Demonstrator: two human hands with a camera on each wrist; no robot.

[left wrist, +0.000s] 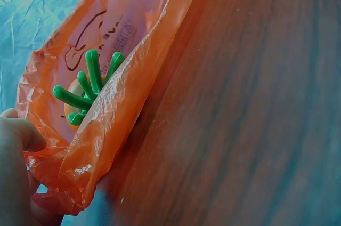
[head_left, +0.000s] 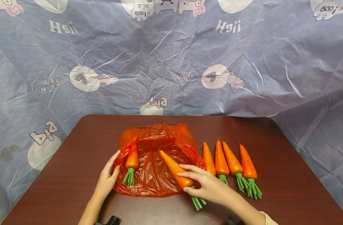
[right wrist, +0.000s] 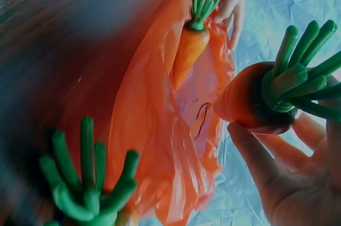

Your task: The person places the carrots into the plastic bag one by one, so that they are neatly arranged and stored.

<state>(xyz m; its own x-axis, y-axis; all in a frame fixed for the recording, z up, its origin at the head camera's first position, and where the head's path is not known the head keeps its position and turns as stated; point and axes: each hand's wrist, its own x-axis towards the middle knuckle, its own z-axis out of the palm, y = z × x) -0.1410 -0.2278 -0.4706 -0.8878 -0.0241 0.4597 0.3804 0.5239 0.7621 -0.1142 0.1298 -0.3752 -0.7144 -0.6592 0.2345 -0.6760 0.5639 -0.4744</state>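
Observation:
A red plastic bag (head_left: 157, 184) lies with its mouth facing me. My left hand (head_left: 107, 178) holds the bag's left edge, thumb on the inner side; in the left wrist view the film bunches beside the thumb (left wrist: 26, 132). Inside, near that hand, rests one orange carrot (head_left: 132, 161) with green stems toward me. With my right hand (head_left: 205, 184) I grip another carrot (head_left: 174, 168) by its thick end, its tip pointing into the bag's mouth. The right wrist view shows this carrot's green stems (right wrist: 298, 82) close up, fingers round its body.
Several carrots lie in a row right of the bag, among them a near one (head_left: 208, 159) partly behind the bag's edge and an outer one (head_left: 247, 162). They rest on a dark brown table (head_left: 286, 187). Behind hangs a printed blue-grey cloth (head_left: 149, 62).

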